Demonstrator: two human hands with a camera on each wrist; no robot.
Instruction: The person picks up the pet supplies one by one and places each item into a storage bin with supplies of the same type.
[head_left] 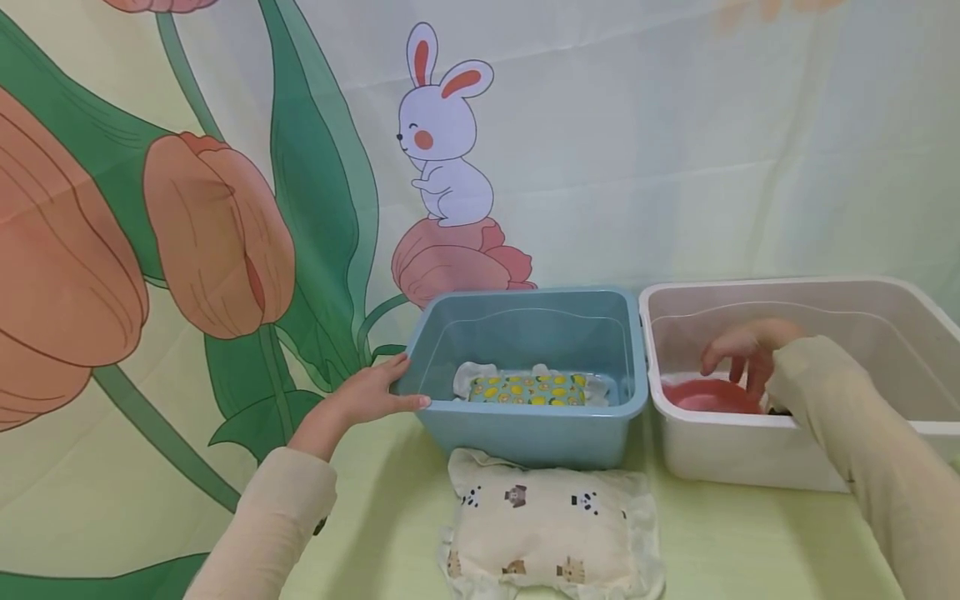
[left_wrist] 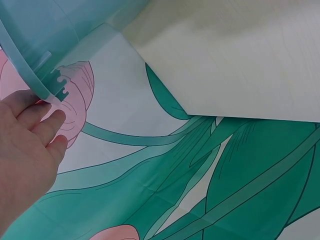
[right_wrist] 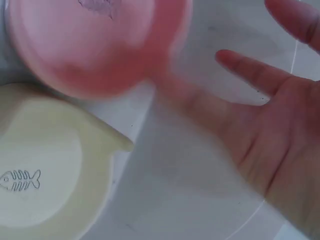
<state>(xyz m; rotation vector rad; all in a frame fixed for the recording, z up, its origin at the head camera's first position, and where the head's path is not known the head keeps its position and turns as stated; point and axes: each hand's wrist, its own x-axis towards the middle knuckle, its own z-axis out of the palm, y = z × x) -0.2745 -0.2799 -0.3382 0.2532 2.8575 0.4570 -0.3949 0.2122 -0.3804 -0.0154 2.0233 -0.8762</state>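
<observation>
My left hand (head_left: 378, 392) rests at the left front corner of the blue bin (head_left: 525, 433); its thumb lies on the front rim and its fingers reach along the left side. The left wrist view shows those fingertips against the bin's rim. Inside the white bin (head_left: 735, 454), my right hand (head_left: 750, 350) is spread over a round pink dish (right_wrist: 90, 45). Its blurred thumb meets the dish's edge in the right wrist view, with the other fingers apart from it. Beside the pink dish lies a cream dish (right_wrist: 45, 175) with a fishbone mark.
A small lemon-print pillow (head_left: 525, 389) with white frills lies in the blue bin. In front, a cream pillow (head_left: 547, 525) with animal faces lies on the pale table (head_left: 750, 542). Behind the bins hangs a cloth (head_left: 637, 167) printed with tulips and a rabbit.
</observation>
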